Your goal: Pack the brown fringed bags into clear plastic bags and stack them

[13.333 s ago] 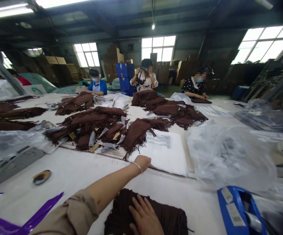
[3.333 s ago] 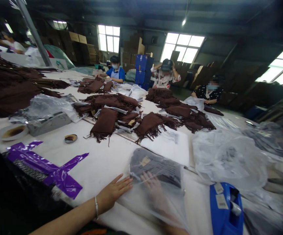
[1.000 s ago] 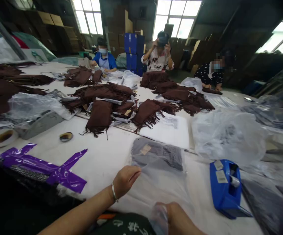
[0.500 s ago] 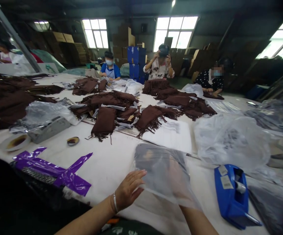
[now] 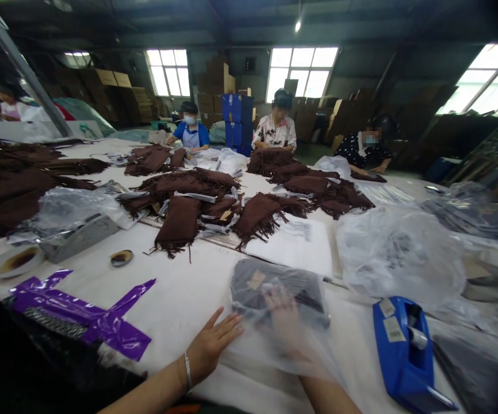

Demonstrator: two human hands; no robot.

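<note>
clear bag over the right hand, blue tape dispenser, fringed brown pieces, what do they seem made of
Clear bag: probably thin, hazy plastic film; the right hand shows through it.
Blue tape dispenser: likely smooth plastic, from its slight sheen.
Fringed brown pieces: matte fabric, judging by loose threadlike ends; fibre unclear.

The left hand (image 5: 214, 340) angles inward, fingers extended; the right hand (image 5: 282, 310) lies farther forward, fingers outstretched.

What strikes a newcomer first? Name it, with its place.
Probably the brown fringed cloths heaped across the middle of the table. Nearer, the right hand lies inside a clear bag with a folded dark cloth. Purple strips mark the front left, a blue tape dispenser the front right.
</note>
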